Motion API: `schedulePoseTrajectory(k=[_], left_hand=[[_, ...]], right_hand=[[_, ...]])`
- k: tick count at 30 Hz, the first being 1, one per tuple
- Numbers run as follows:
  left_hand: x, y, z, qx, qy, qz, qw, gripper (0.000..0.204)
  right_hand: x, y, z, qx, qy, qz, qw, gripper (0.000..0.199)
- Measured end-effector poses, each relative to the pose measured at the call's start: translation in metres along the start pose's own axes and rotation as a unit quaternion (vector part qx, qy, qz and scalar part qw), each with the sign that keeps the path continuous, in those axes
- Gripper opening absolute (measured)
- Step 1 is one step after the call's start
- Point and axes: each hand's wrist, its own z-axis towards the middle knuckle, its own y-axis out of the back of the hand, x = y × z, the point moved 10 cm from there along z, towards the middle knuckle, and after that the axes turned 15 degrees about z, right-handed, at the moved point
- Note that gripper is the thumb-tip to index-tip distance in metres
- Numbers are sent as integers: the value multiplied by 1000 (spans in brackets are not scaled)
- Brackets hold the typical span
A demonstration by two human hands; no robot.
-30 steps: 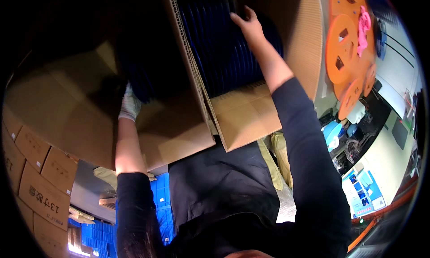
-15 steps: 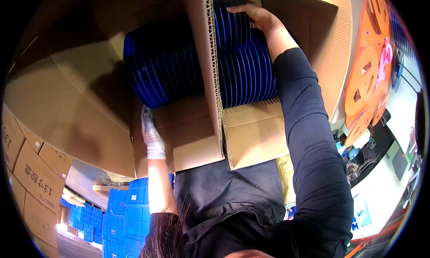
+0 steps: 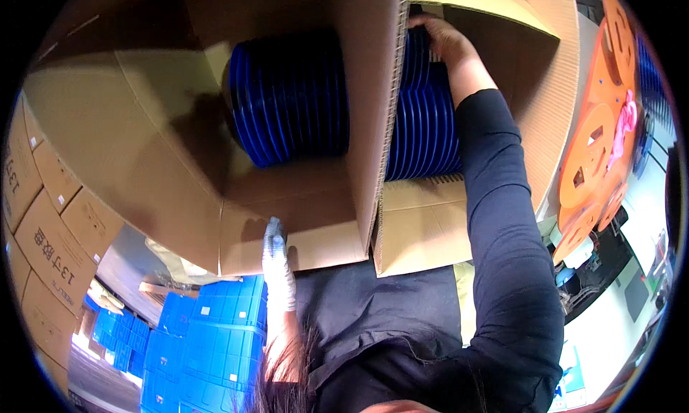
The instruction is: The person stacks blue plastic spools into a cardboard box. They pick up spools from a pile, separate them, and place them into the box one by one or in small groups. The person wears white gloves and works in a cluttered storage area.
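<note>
Two open cardboard cartons stand side by side before me. A row of blue ribbed reels lies on edge inside the left carton. More blue reels fill the right carton, some raised higher at the back. My right hand, bare, reaches over the raised reels with its fingers curled onto their top; the cardboard wall between the cartons partly hides the fingertips. My left hand, in a pale glove, is at the left carton's near edge, fingers stretched upward and holding nothing, apart from the reels.
Brown cartons are stacked at the far left. Blue plastic crates stand behind my left forearm. Large orange reels with a pink strip hang to the right, above a white surface with clutter.
My left hand has come away from the left row of reels, down toward my body. My right hand stays on the right-hand reels. The view has shifted slightly, moving the cartons rightward.
</note>
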Motion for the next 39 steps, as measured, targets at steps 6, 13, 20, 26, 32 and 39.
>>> schedulePoseTrajectory(k=[6, 13, 20, 26, 32, 39], left_hand=[[-11, -3, -10, -7, -39, 37, 999, 68], [-12, 1, -16, -16, -97, -7, 995, 59], [-17, 0, -24, 6, -129, -50, 990, 51], [-14, 1, -32, 23, -144, -54, 988, 49], [-12, 7, -50, 41, -132, -99, 985, 49], [-72, -17, -85, 121, -191, -74, 971, 46]], right_hand=[[15, -4, 52, 102, 160, 38, 981, 60], [-7, 14, -9, 17, 26, 41, 999, 65], [-41, 28, -17, 63, 49, 143, 986, 34], [-15, 35, -41, -112, 263, -44, 957, 30], [-2, 49, -128, -93, 269, -7, 959, 26], [-11, 117, -342, -85, 228, 228, 943, 38]])
